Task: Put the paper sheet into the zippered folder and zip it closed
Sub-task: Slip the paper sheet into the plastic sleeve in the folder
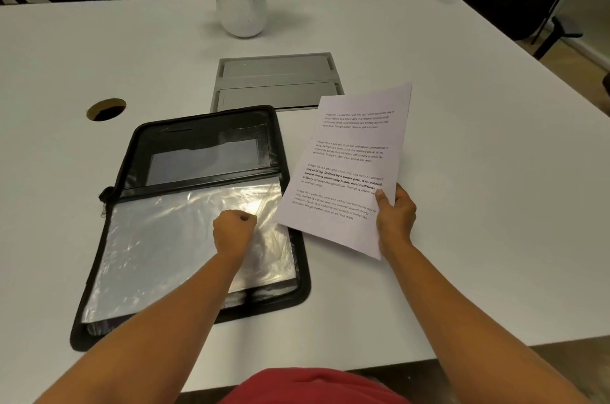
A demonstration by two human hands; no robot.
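- zippered folder [204, 139] lies open flat on the white surface [462, 172], left of centre, black inner cover on the far half
- near half is a stack of clear sleeves [158, 238], shiny and wrinkled
- zipper pull [104, 202] hangs at the folder's left edge, by the fold
- left hand [232, 232] rests on the right part of the top sleeve, fingers [244, 218] curled tight with the thumb against the forefinger (cannot tell if film is pinched between them)
- paper sheet [356, 146] is outside the folder, just right of it, held tilted above the surface, printed side up; its lower left corner overlaps the folder's right edge
- right hand [396, 218] grips the sheet at its lower right edge, thumb on top, the other fingers underneath and hidden
- grey hatch panel [274, 80] is set in the surface behind the folder; the sheet's top corner covers part of it
- round cable hole [106, 110] left of the hatch
- potted plant [242, 7] in a white pot at the far side
- red garment [313, 384] at bottom edge
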